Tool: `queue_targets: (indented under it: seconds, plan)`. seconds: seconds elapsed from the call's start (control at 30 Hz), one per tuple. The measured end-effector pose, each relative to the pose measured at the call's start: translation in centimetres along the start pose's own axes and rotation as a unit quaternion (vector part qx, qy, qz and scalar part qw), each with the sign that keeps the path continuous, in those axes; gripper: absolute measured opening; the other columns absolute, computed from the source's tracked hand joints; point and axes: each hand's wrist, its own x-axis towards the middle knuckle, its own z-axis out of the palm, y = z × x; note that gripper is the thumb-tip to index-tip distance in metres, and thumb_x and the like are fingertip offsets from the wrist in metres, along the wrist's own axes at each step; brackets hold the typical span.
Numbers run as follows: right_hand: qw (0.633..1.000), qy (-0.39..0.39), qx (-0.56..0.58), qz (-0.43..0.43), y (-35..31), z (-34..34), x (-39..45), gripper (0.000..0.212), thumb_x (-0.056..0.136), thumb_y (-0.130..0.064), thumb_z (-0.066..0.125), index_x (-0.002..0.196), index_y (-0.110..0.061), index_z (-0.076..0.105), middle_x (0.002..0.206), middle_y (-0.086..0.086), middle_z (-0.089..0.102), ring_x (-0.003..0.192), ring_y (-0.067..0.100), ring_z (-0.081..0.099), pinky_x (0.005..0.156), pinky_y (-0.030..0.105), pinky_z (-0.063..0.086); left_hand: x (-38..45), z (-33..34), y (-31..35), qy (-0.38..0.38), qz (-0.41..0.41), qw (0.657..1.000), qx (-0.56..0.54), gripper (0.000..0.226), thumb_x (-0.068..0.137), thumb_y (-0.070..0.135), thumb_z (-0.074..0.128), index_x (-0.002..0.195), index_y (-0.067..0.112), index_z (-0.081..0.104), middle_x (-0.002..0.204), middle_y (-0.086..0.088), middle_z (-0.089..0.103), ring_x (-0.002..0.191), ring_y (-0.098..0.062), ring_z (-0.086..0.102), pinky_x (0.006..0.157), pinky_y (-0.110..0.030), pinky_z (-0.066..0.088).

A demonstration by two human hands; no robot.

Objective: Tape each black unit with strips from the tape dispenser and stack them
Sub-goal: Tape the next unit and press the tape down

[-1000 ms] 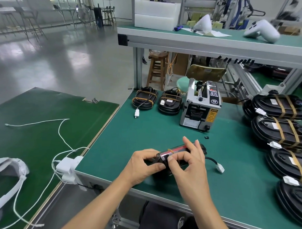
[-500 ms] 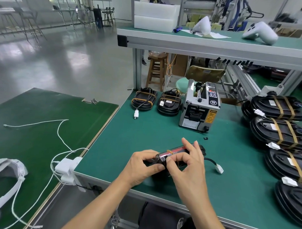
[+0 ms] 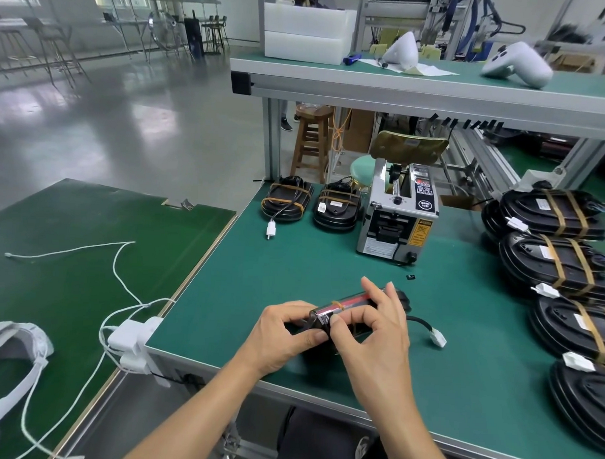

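A black unit (image 3: 346,304) stands on edge near the front of the green bench, its red-striped rim up and one amber tape strip across it. My left hand (image 3: 283,335) grips its left end. My right hand (image 3: 373,331) curls over the top and pinches at the near side beside the tape. Its black cable ends in a white plug (image 3: 438,338) lying to the right. The silver tape dispenser (image 3: 397,219) stands behind. A stack of taped black units (image 3: 560,259) runs down the right edge. Two more taped units (image 3: 285,203) (image 3: 336,210) lie at the back left.
An upper shelf (image 3: 419,92) overhangs the back of the bench and carries white parts. A lower green table (image 3: 70,255) on the left holds white cables and a white headband. A white power adapter (image 3: 132,343) clings to the bench's front left corner. A small black bit (image 3: 410,276) lies before the dispenser.
My right thumb and forefinger have slid down the unit's near side, pressing there. The unit and my left hand have hardly moved.
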Motion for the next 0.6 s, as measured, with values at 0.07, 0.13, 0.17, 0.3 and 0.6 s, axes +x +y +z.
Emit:
queue_targets:
  seconds: [0.07,0.13,0.17,0.3,0.6]
  plan:
    - [1.000,0.005,-0.001,-0.003,-0.05,0.07,-0.05,0.024,0.086,-0.017,0.078,0.067,-0.029,0.068,0.154,-0.018,0.047,0.155,-0.002,0.011,0.127,0.046,0.011,-0.03,0.00,0.05,0.001,0.001,1.000,-0.002,0.061,0.083,0.070,0.077,0.107,0.015,0.084,0.103,-0.003,0.077,0.097,-0.024,0.070,0.087,-0.043,0.055]
    - [1.000,0.010,-0.003,-0.005,-0.08,0.14,-0.06,0.024,0.085,-0.016,0.078,0.067,-0.028,0.068,0.154,-0.017,0.048,0.155,0.000,0.012,0.127,0.046,0.011,-0.03,0.00,0.08,0.000,0.000,1.000,-0.001,0.061,0.083,0.070,0.077,0.107,0.015,0.084,0.104,-0.003,0.077,0.098,-0.024,0.071,0.087,-0.043,0.055]
    - [1.000,0.010,-0.004,-0.005,-0.11,0.18,-0.06,0.024,0.085,-0.016,0.078,0.067,-0.028,0.068,0.154,-0.017,0.048,0.155,0.000,0.012,0.127,0.046,0.011,-0.04,-0.02,0.07,-0.001,-0.001,1.000,0.000,0.059,0.083,0.069,0.077,0.108,0.016,0.084,0.104,-0.002,0.077,0.098,-0.024,0.071,0.088,-0.043,0.055]
    - [1.000,0.011,-0.010,-0.001,-0.20,0.27,-0.10,0.022,0.084,-0.016,0.078,0.068,-0.027,0.068,0.154,-0.016,0.048,0.155,0.000,0.012,0.127,0.046,0.010,0.00,-0.06,-0.04,-0.006,-0.006,1.000,0.002,0.053,0.085,0.066,0.078,0.110,0.019,0.083,0.106,-0.002,0.077,0.099,-0.024,0.071,0.089,-0.045,0.055]
    - [0.999,0.009,-0.035,-0.006,-0.36,0.21,-0.07,0.021,0.084,-0.017,0.078,0.068,-0.026,0.067,0.154,-0.012,0.049,0.157,0.005,0.013,0.128,0.046,0.005,-0.03,-0.05,0.00,-0.008,-0.007,1.000,0.004,0.048,0.085,0.065,0.079,0.107,0.022,0.084,0.104,0.000,0.077,0.097,-0.020,0.071,0.087,-0.039,0.056]
